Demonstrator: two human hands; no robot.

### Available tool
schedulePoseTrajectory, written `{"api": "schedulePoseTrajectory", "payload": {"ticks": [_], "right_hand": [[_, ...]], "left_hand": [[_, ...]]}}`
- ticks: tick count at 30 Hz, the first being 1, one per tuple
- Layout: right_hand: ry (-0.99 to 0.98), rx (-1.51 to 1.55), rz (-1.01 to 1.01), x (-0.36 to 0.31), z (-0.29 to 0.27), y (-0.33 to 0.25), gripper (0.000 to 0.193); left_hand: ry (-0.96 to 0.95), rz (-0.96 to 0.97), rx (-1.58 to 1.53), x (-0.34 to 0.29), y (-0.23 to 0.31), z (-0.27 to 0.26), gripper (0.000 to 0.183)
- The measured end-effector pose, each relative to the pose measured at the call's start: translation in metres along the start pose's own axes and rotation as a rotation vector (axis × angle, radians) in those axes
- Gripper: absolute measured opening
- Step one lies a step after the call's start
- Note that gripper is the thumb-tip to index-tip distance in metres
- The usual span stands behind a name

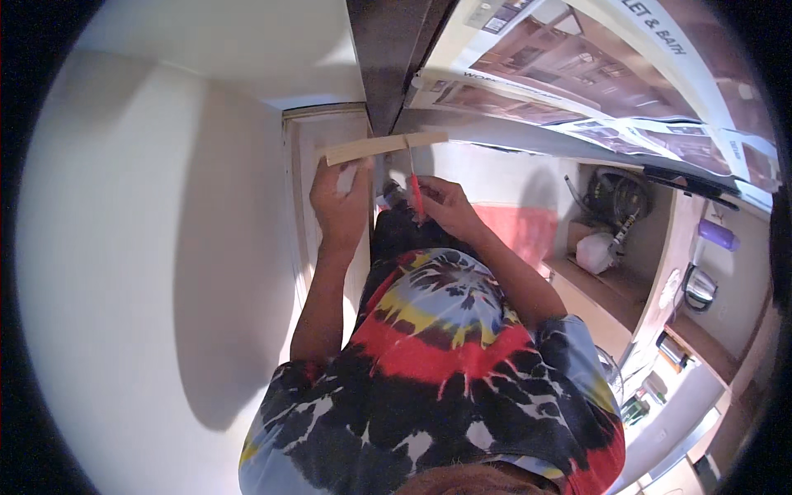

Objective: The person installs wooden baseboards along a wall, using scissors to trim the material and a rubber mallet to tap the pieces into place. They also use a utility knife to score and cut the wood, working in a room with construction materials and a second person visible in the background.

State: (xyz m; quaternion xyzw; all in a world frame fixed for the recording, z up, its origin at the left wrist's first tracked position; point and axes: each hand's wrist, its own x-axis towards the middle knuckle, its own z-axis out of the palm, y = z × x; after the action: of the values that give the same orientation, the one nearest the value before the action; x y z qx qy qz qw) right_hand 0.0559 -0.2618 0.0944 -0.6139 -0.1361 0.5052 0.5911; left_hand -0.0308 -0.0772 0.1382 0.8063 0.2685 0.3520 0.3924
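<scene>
My left hand [338, 206] is closed at the left end of a pale wooden strip [363, 150], held up in front of me and tilted slightly up to the right. My right hand [448, 206] grips a slim red-handled tool [417, 196] with a thin shaft pointing up. The shaft's tip meets the strip right of its middle, where a small dark mark or notch shows. I cannot make out the tool's exact kind.
A pale wall [115, 247] runs along the left, beside a door frame [326, 124]. Straight ahead stands a dark post [384, 66]. Printed sheets [561, 58] hang at upper right. On the right, shelves hold a dark coiled appliance [619, 194] and a metal kettle [700, 288].
</scene>
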Motion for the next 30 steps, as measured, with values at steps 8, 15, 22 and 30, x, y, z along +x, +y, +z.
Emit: {"api": "schedulePoseTrajectory", "payload": {"ticks": [8, 15, 22, 30], "right_hand": [[0.014, 0.032, -0.099, -0.002, -0.017, 0.031, 0.046], [0.029, -0.056, -0.160, 0.005, 0.003, 0.045, 0.041], [0.023, -0.041, -0.073, 0.010, 0.008, 0.043, 0.046], [0.059, 0.010, -0.100, 0.000, 0.013, 0.039, 0.030]], "left_hand": [[-0.066, -0.904, -0.614, -0.017, -0.027, 0.001, 0.017], [-0.056, -1.034, -1.150, -0.032, -0.063, 0.030, 0.014], [-0.227, -1.036, -1.189, -0.039, -0.073, 0.043, 0.021], [-0.225, -1.061, -1.136, -0.043, -0.061, 0.067, 0.013]]}}
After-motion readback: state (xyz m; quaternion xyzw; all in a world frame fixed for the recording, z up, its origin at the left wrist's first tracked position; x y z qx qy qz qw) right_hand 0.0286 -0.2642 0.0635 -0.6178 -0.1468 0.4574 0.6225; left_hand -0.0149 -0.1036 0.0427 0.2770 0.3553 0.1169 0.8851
